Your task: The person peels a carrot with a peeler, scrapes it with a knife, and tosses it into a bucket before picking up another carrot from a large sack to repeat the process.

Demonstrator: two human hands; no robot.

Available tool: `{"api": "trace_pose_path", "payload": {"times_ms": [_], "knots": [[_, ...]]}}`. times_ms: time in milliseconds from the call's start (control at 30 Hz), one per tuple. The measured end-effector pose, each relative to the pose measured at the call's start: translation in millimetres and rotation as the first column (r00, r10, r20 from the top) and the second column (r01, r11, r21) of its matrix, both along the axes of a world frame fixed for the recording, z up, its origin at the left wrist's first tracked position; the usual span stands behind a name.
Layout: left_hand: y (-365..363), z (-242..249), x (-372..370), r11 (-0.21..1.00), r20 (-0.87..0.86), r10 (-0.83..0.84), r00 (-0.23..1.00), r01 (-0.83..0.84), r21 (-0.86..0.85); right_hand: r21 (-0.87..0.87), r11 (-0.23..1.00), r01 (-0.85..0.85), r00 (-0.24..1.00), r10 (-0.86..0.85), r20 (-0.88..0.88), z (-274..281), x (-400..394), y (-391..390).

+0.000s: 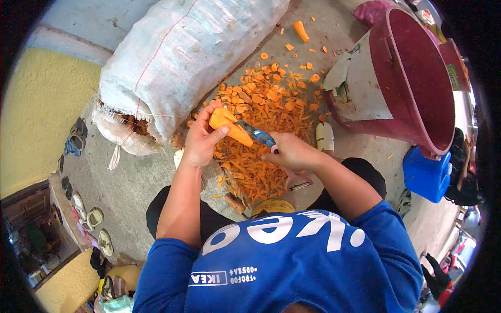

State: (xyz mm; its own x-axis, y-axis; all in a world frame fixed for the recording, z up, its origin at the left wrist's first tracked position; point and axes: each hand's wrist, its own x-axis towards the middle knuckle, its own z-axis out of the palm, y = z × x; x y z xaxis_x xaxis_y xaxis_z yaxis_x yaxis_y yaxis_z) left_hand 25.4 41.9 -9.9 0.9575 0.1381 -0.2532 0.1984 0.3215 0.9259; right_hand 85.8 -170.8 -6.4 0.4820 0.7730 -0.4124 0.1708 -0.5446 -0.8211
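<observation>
My left hand grips a peeled orange carrot by its thick end, holding it over the floor. My right hand holds a blue-handled peeler with its blade laid against the carrot's side. Below both hands lies a heap of orange carrot peelings and cut ends spread on the concrete floor. My blue shirt fills the bottom of the view.
A large white woven sack, open at its near end, lies at upper left. A big maroon bucket tilts at upper right, a blue container beside it. A yellow bowl rim sits between my knees. Shoes line the left wall.
</observation>
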Motion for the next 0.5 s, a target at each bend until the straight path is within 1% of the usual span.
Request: {"api": "trace_pose_path", "payload": {"times_ms": [33,133,233,267,333,433,500], "knots": [[-0.6,-1.7,0.4,0.999,0.000,-0.002,1.000,0.002,0.039,0.007,1.000,-0.016,0.999,0.017,-0.028,-1.8,1.0,0.2],[-2.7,-2.7,1.1,0.997,0.036,-0.014,0.999,0.012,0.074,-0.005,1.000,-0.027,0.996,0.026,-0.081,-2.6,1.5,1.1],[-6.2,2.8,1.7,0.994,0.026,-0.008,1.000,0.005,0.111,-0.029,0.999,-0.043,0.987,0.038,-0.156,3.5,4.8,2.5],[-5.4,1.9,1.4,0.998,-0.006,0.005,1.000,-0.005,0.069,-0.036,0.998,-0.052,0.982,0.044,-0.186,5.6,5.9,2.6],[-3.2,-0.8,0.6,0.999,-0.068,0.028,0.997,-0.029,-0.015,-0.012,0.997,-0.072,0.982,0.069,-0.173,4.3,5.8,2.5],[-3.7,2.5,0.4,0.988,-0.101,0.047,0.994,-0.061,-0.140,0.019,0.997,-0.070,0.982,0.072,-0.175,2.3,1.8,4.1],[-2.3,1.8,-0.1,0.995,-0.102,0.014,0.995,-0.023,-0.093,0.020,0.997,-0.071,0.984,0.074,-0.163,-0.6,-0.5,4.7]]}}
